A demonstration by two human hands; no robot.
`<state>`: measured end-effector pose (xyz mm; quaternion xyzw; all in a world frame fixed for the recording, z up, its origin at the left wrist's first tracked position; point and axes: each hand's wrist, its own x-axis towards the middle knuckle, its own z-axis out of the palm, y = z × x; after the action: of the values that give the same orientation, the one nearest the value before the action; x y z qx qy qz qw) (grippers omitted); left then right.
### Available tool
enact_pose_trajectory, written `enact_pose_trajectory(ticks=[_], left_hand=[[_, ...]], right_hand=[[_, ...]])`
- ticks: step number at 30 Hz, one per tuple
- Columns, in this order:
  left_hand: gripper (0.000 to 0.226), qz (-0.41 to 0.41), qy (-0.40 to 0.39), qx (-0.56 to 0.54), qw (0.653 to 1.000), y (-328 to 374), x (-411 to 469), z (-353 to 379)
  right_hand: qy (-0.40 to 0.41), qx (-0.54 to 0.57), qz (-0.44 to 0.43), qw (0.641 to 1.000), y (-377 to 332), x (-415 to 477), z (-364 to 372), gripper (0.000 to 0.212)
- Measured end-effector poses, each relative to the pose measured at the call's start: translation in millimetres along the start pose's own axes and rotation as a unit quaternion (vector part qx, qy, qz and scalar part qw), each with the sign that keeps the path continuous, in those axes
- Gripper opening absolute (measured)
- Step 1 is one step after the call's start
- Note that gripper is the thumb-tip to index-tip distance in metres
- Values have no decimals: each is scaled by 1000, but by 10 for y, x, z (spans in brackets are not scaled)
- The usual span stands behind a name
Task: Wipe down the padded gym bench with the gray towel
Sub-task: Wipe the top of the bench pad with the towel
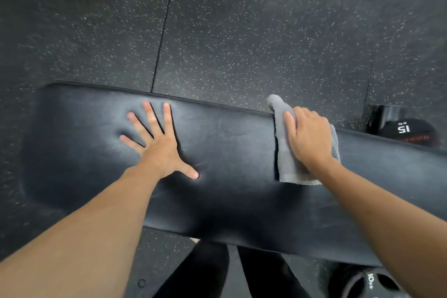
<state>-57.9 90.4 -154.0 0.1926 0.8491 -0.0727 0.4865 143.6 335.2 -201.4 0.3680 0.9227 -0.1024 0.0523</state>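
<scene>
Black padded vinyl desk [229, 152] across speckled dark rubber floor [242, 31]. Left hand [158, 143] spread wide, flat on padding. Right hand [308, 138] pressing folded gray cloth towel [287, 167] onto far edge. Black 15 kg dumbbell [406, 130] beyond; no containers.

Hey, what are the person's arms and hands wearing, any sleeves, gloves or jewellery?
Nothing shows on them. Both forearms are bare as far as the frame shows, so no sleeves are in view. The left hand and right hand have no gloves, rings, watch or wristband.
</scene>
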Motion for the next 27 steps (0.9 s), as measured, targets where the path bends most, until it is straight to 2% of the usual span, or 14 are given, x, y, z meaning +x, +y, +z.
enact_pose_trajectory(ticks=[3,7,10,13,17,20,21,23,25,27], left_hand=[[186,-2,4,-1,1000,-14,34,18],[186,11,10,-1,1000,-29,51,23],[185,21,11,-8,1000,-55,47,34],[183,41,20,-16,999,-102,43,65],[181,76,72,-43,994,-227,4,85],[160,126,139,-6,982,-631,-87,53],[154,125,162,-3,979,-833,-102,7],[149,72,196,-26,978,-1291,-109,-130],[154,7,178,-49,983,-1725,-104,-281],[164,1,120,-59,991,-2023,-88,-341]], right_hand=[[16,-5,31,999,147,-80,-27,39],[12,-13,46,999,-186,-27,30,36],[10,-8,12,1000,-775,68,118,40],[13,-2,-36,999,-1710,210,274,47],[14,20,-61,998,-2665,353,403,48],[16,3,-112,994,-2551,336,427,50],[15,4,-120,993,-2426,300,415,50],[23,2,-92,996,-2133,210,399,49],[38,6,-33,999,-1851,109,368,50],[37,17,12,999,-1657,49,327,54]])
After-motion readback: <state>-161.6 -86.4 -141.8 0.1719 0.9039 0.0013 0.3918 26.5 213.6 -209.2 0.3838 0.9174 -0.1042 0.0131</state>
